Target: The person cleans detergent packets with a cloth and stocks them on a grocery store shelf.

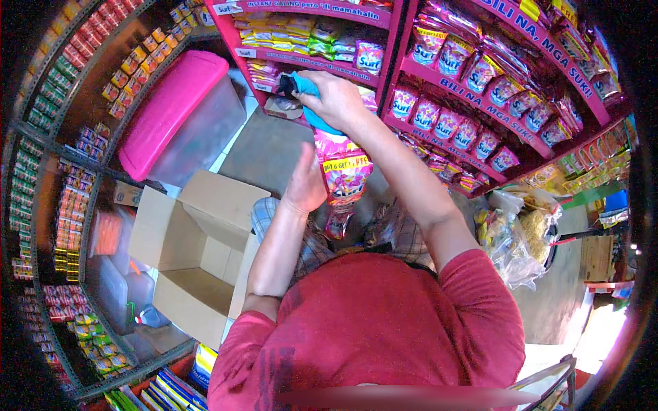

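My left hand (305,186) holds a pink Surf detergent pack (347,182) by its left side, thumb pointing up and fingers hidden behind it. The pack has a yellow printed band and hangs over my lap. In my right hand (334,100) is a bunched teal cloth (316,115), with a dark part sticking out at its left end. The cloth lies against the top of the pack. Another pink sachet (337,226) shows just below the pack, near my knees.
An open cardboard box (193,277) stands at my left. Beyond it sits a clear storage bin (208,128) with a pink lid (177,113). Pink shelves (457,90) of Surf packs rise ahead. Canned goods line the left shelves (77,154). Filled plastic bags (514,236) lie at right.
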A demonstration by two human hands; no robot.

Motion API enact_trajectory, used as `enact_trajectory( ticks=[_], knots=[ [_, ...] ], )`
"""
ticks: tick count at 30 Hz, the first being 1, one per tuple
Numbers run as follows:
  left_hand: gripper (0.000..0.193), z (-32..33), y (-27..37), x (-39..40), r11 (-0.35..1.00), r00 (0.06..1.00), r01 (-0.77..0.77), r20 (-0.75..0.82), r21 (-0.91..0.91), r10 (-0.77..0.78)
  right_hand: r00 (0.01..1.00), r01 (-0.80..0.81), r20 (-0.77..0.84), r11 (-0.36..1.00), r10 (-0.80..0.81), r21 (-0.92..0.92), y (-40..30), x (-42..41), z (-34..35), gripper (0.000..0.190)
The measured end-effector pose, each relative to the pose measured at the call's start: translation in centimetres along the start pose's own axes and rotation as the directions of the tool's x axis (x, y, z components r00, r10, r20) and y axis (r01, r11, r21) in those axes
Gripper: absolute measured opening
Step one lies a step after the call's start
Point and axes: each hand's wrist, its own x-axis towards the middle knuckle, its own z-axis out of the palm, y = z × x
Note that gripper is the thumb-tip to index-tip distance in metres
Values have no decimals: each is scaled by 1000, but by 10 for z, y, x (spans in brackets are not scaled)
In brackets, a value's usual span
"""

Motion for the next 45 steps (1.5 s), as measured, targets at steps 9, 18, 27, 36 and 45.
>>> enact_trajectory(
  ticks=[9, 18, 27, 36, 45],
  knots=[
    [62, 16, 5, 9, 997, 997, -47, 55, -63, 51, 839, -120, 184, -156, 512, 980, 128, -35, -31, 50],
    [88, 5, -12, 13, 964, 999, 12, 37, -267, -2, 831, -129, 285, -333, 478, 934, 79, -141, -30, 63],
    [91, 14, -12, 18, 965, 998, -53, 24, -256, 61, 753, -290, -137, 512, 643, 809, 55, -126, -63, 41],
    [54, 21, -8, 24, 980, 979, -201, 32, -8, 201, 866, -405, 252, 311, 431, 860, 17, -126, -43, 37],
    [35, 20, 15, 27, 909, 976, -214, 43, 358, 213, 892, -307, 83, 463, 444, 832, 16, -117, -36, 29]
  ],
)
